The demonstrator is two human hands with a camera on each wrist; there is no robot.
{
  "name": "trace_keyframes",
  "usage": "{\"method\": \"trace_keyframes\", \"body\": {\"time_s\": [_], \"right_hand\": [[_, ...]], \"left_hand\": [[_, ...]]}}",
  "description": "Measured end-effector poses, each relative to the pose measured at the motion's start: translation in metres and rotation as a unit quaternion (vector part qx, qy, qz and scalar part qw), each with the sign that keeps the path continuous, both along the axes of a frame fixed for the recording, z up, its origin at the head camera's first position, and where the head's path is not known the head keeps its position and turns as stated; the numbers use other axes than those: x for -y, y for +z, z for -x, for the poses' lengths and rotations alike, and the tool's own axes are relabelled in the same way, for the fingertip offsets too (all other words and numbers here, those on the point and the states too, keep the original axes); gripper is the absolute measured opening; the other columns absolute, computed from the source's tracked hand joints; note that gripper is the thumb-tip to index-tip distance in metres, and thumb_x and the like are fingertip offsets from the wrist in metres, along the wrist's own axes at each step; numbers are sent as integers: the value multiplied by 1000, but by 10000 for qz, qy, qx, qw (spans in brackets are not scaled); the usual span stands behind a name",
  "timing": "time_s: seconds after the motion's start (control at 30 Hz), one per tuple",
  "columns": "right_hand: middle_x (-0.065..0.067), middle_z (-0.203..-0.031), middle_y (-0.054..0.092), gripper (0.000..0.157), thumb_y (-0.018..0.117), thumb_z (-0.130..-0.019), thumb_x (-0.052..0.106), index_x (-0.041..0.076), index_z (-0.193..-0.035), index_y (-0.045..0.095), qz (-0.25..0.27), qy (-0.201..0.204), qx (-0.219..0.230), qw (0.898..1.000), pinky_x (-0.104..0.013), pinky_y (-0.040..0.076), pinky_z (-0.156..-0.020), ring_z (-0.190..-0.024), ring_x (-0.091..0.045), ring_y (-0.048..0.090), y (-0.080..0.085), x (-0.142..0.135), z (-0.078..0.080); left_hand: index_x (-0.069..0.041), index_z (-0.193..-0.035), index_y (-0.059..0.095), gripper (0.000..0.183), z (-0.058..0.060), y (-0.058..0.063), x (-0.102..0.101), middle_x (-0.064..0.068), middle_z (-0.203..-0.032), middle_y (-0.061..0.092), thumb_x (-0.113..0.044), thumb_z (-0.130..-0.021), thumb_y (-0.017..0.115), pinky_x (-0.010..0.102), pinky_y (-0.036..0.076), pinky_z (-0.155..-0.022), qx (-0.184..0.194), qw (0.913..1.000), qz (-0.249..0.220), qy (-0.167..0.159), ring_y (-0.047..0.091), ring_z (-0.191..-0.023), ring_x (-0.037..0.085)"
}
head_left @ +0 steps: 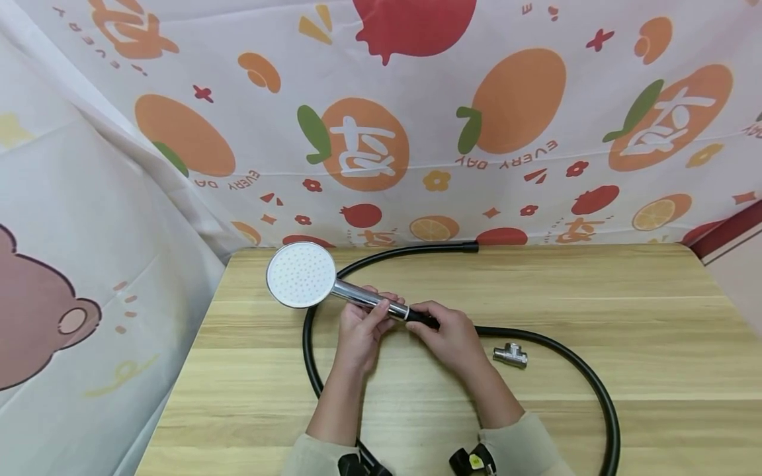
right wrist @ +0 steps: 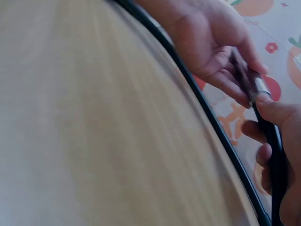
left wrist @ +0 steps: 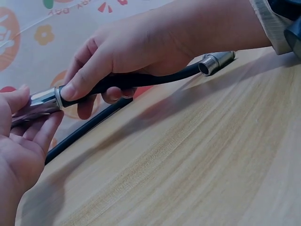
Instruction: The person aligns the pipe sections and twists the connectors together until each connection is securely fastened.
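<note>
My left hand (head_left: 359, 334) grips the chrome handle of a shower head (head_left: 301, 275), whose round white nozzle face points up at the left. Close beside it, my right hand (head_left: 450, 336) pinches the black end of a shower hose (head_left: 538, 338) at the base of that handle. In the left wrist view the hose end (left wrist: 77, 96) meets the handle's rim (left wrist: 57, 98); whether it is threaded on is hidden. The right wrist view shows the thumb and fingers of the right hand (right wrist: 287, 136) around the black hose end.
A small chrome T-shaped valve fitting (head_left: 510, 356) lies on the wooden table (head_left: 238, 370), right of the right hand. The hose loops across the table, its other black end (head_left: 469, 247) near the back edge. Behind hangs a fruit-print cloth (head_left: 268, 139).
</note>
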State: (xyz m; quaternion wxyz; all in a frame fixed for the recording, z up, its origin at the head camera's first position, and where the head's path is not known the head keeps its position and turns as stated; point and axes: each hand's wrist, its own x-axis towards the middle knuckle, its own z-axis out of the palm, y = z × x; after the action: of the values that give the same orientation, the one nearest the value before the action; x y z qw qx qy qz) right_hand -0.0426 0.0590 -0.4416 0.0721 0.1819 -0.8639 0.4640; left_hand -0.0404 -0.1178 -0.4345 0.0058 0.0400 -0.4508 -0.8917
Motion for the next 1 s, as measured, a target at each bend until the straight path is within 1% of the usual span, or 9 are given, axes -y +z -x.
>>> {"method": "trace_keyframes", "body": {"time_s": [0.17, 0.3, 0.43, 0.53, 0.67, 0.77, 1.0], "right_hand": [[5, -89, 72, 29, 81, -82, 29, 20, -107, 70, -231, -333, -426, 9983, -23, 48, -59, -66, -5, 55, 0, 4, -2], [4, -89, 72, 31, 83, -80, 29, 18, -106, 69, -405, -458, -610, 9963, -25, 50, -61, -68, -6, 58, -1, 6, -1], [4, -93, 75, 27, 80, -82, 31, 20, -104, 70, -547, -381, -693, 9954, -29, 53, -63, -74, -7, 64, -3, 5, 0], [5, -95, 75, 24, 77, -85, 32, 21, -104, 69, -592, -204, -703, 9956, -30, 52, -64, -76, -7, 66, -4, 4, 0], [6, -94, 75, 22, 76, -86, 32, 23, -104, 68, -544, -23, -681, 9962, -28, 50, -62, -73, -7, 63, -2, 2, 0], [6, -92, 75, 20, 76, -87, 32, 23, -103, 67, -503, 21, -610, 9969, -27, 48, -61, -70, -6, 61, -1, 2, 0], [7, -93, 74, 18, 74, -88, 34, 25, -103, 67, -441, 94, -282, 9986, -24, 46, -60, -69, -5, 58, 1, 1, 0]], "left_hand": [[-10, -111, 49, 24, 1, -1, -3, 5, -93, 76, 5, -94, 58, 34, 60, -81, 0, 9999, 59, 94, 74, -91, 21], [-9, -111, 50, 23, 2, -2, -4, 5, -92, 76, 4, -94, 60, 34, 60, -80, 60, 9998, 103, 139, 74, -90, 21], [-1, -114, 47, 25, 2, -3, -4, 6, -91, 76, 2, -94, 61, 34, 61, -79, 99, 9997, 146, 147, 74, -89, 22], [0, -114, 44, 25, 2, -4, -2, 6, -91, 75, 2, -95, 60, 34, 61, -79, 122, 9996, 207, 118, 74, -89, 22], [-6, -110, 45, 22, 2, -4, -1, 6, -91, 75, 1, -95, 59, 34, 61, -79, 113, 9995, 277, 63, 74, -88, 21], [-5, -112, 44, 22, 1, -4, -1, 6, -91, 75, 0, -96, 59, 33, 61, -79, 64, 9996, 290, 8, 74, -89, 22], [-2, -114, 41, 25, 1, -4, 0, 6, -92, 75, -2, -97, 59, 32, 61, -78, -55, 9994, 326, -116, 74, -91, 22]]}}
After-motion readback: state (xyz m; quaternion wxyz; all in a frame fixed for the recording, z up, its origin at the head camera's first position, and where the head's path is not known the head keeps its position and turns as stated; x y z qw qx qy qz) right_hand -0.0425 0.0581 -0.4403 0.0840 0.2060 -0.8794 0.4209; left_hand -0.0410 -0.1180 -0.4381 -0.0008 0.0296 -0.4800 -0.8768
